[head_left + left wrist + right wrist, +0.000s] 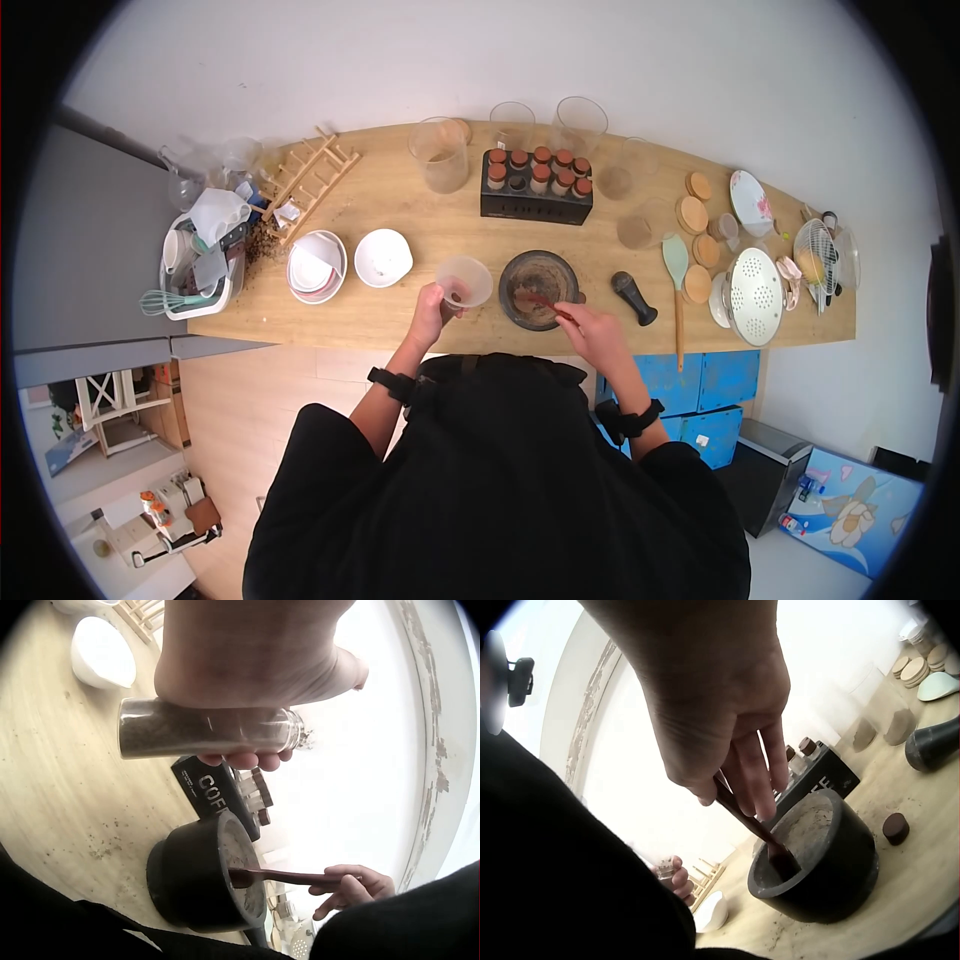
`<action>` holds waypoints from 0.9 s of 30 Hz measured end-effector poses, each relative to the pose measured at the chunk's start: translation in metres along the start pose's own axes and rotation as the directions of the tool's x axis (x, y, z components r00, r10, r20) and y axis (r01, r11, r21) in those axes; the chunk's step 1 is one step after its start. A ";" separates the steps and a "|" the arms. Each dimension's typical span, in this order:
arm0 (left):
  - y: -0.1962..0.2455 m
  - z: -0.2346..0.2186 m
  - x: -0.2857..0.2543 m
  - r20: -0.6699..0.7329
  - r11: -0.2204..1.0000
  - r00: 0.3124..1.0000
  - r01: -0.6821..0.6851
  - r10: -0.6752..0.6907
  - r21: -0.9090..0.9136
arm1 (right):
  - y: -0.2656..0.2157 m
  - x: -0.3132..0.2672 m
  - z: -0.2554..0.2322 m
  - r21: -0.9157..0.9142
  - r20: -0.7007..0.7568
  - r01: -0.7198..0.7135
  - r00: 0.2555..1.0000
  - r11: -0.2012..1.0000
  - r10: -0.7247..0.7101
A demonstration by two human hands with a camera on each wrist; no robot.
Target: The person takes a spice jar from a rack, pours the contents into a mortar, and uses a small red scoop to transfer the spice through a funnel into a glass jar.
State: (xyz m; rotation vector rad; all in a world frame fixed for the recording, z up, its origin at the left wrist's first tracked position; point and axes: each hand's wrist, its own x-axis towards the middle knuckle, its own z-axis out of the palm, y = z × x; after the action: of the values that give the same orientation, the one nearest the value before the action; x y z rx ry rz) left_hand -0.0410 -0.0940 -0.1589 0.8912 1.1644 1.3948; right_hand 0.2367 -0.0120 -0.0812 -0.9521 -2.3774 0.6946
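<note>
My left hand (428, 312) holds a glass vial (202, 735) upright, its mouth uncapped and brown powder inside. A translucent cup shape (463, 270) overlaps that hand in the head view. With thumb and fingertips, my right hand (720, 735) pinches the handle of a small dark brown spoon (742, 817). The spoon's end reaches inside a black stone mortar (825, 870), whose inner wall is coated with brown powder. Beside the mortar lies a round brown cap (896, 829). To its right rests a black pestle (632, 298).
Behind the mortar stands a black rack (535, 205) of brown-capped vials. White bowls (383, 258) sit to the left, with a wooden rack (315, 180) beyond. On the right are a green spatula (677, 265), wooden lids (691, 214) and a white colander (755, 297).
</note>
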 end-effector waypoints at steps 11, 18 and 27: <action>-0.004 0.001 -0.003 -0.008 0.999 1.000 0.015 -0.014 0.047 | 0.016 0.003 -0.001 -0.075 -0.022 0.054 0.998 0.996 -0.056; -0.006 -0.001 -0.005 -0.011 0.999 1.000 0.022 -0.021 0.039 | 0.019 0.006 0.005 -0.111 -0.042 0.023 0.999 0.994 -0.028; -0.002 -0.002 -0.008 -0.012 0.998 1.000 0.028 -0.027 0.049 | 0.009 0.018 -0.003 -0.077 0.036 -0.023 0.999 0.997 0.026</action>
State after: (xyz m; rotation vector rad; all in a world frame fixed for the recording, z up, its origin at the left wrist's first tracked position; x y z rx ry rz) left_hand -0.0408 -0.1019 -0.1609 0.8999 1.2197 1.3557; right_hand 0.2310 0.0078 -0.0797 -1.0099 -2.4441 0.6394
